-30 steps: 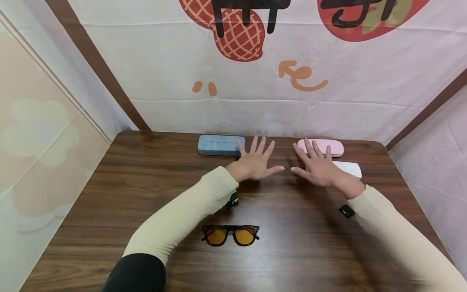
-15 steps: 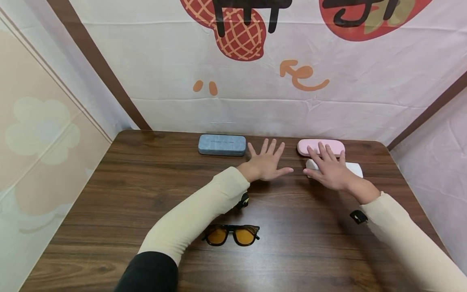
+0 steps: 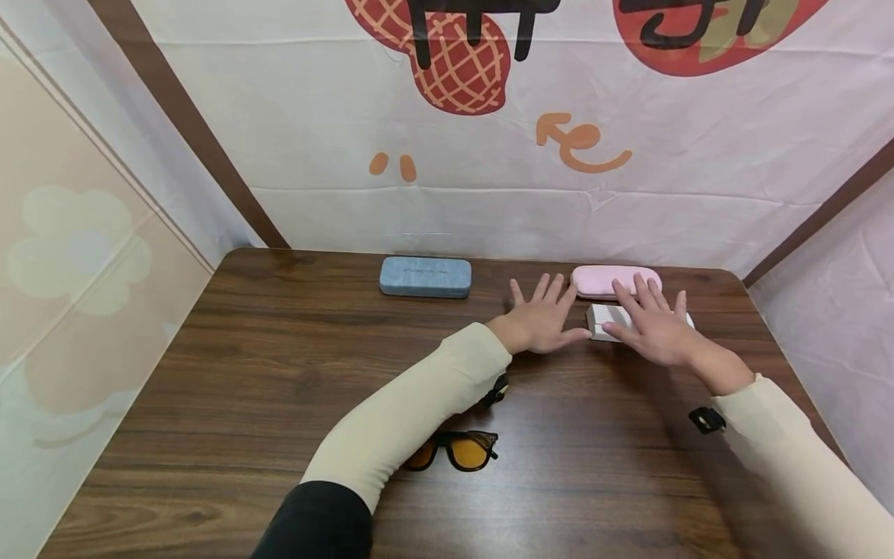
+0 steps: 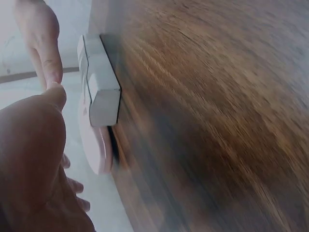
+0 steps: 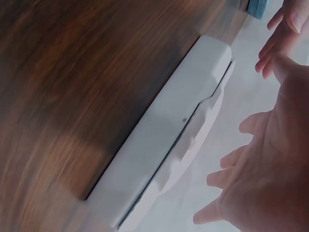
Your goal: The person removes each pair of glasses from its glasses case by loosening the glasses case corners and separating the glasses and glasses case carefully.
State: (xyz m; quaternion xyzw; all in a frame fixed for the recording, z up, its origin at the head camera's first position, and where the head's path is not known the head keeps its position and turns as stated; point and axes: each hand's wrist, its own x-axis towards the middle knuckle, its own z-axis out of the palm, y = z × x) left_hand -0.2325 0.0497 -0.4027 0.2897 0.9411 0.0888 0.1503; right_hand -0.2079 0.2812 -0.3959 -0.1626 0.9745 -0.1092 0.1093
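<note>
My left hand (image 3: 541,322) hovers palm down with spread fingers, just left of a white case (image 3: 602,322) and below a pink glasses case (image 3: 604,281). Over the white case, fingers also spread, is my right hand (image 3: 656,334), which hides much of it. In the right wrist view a gap separates that hand from the white case (image 5: 159,121), whose dark seam runs along its side. Neither hand holds anything. Black-framed sunglasses (image 3: 469,453) with amber lenses lie nearer me, their left lens partly covered by my left sleeve.
A blue glasses case (image 3: 426,278) lies at the back edge of the brown wooden table (image 3: 279,388), left of my hands. Printed white cloth (image 3: 489,210) hangs behind the table, and cloth also stands along both sides.
Both hands have slid rightwards, still spread. The left has left the blue case's end and come close to the white case; the right has moved from the pink case onto the white one.
</note>
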